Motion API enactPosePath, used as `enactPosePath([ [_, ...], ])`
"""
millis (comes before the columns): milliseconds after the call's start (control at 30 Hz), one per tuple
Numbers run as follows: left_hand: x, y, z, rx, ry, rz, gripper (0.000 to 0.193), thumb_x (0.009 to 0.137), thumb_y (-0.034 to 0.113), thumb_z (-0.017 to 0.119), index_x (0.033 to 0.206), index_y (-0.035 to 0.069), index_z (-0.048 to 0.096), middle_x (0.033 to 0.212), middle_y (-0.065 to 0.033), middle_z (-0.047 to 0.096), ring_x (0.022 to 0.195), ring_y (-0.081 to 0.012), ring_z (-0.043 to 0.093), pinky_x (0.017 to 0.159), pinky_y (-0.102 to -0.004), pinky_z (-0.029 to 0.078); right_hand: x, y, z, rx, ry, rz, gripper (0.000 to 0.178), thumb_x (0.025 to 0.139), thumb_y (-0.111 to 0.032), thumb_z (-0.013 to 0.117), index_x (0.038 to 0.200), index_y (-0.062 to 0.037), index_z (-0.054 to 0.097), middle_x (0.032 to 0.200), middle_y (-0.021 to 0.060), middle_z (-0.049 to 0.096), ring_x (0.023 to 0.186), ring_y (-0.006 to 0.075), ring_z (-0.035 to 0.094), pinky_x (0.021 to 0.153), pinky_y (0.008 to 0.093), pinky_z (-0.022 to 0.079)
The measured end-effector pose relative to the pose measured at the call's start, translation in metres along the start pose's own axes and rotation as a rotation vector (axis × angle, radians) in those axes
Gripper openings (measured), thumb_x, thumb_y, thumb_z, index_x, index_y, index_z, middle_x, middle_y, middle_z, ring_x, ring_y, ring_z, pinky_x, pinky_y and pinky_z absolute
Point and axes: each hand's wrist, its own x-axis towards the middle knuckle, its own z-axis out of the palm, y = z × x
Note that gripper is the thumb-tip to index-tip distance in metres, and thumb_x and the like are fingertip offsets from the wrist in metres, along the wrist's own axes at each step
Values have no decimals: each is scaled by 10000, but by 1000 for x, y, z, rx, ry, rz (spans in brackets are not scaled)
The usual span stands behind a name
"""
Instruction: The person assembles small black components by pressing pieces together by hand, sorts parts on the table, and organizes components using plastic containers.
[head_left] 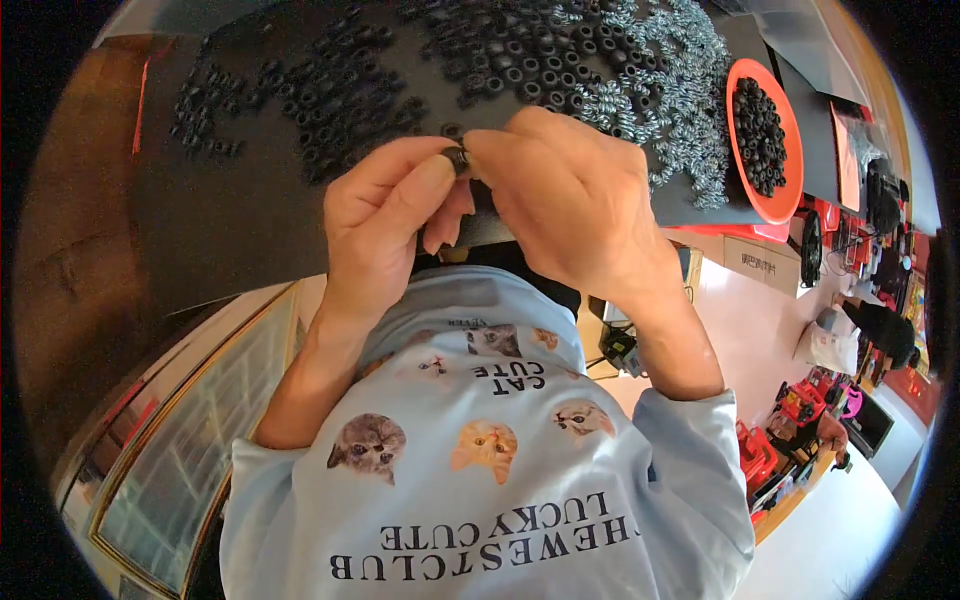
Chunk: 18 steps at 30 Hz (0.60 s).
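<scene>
1. In the background at right: pinkish floor, brown cardboard box, person in dark clothing, well apart from the work.
2. Up front: matte black tabletop, spread with loose small parts beyond both hands.
3. Held above the near edge of the tabletop: one small, short, round black ring-like piece, clear of every pile.
4. Left hand: thumb and forefinger pinched shut on the black piece, remaining fingers loosely curled beneath.
5. Right hand: fingers bent inward, thumb and forefinger tips drawn together, close against the right side of the same piece. Anything between those tips: cannot tell, too small and covered.
6. Key relation: black piece squarely between the two sets of fingertips, left of the right hand, right at the tip of the left thumb. Nearer hand: left, in direct contact. Right: just beside, probably touching. Long axis: cannot tell, mostly covered by fingers.
7. Beyond the hands: heap of thick black rings, scatter of smaller black pieces to its left, bright silver coiled-looking metal pieces to its right.
8. Far right of tabletop: shallow orange-red plastic bowl, holding more black rings.
</scene>
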Motion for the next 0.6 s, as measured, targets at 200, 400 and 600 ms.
enactPosePath([
  [200,0,0,-2,-13,-25,18,227,946,139,524,1069,-34,605,766,-65,631,561,-81,513,484,-207,395,8,-7,-2,-93,-68,-69,323,661,105,622,974,25,611,701,97,546,561,251,557,476,324,455],
  [400,-1,1,-6,-162,12,-50,245,953,162,517,1089,-24,601,778,-72,642,551,-88,525,461,-209,402,-4,-16,15,272,-10,165,306,791,10,577,1095,46,563,800,140,556,672,298,585,572,371,487],
  [600,-1,0,-8,-231,-33,-25,246,957,172,510,1087,-18,597,774,-65,637,547,-84,521,458,-207,401,1,-17,13,223,-35,106,340,780,24,584,1112,86,550,800,150,552,653,294,568,567,370,484],
])
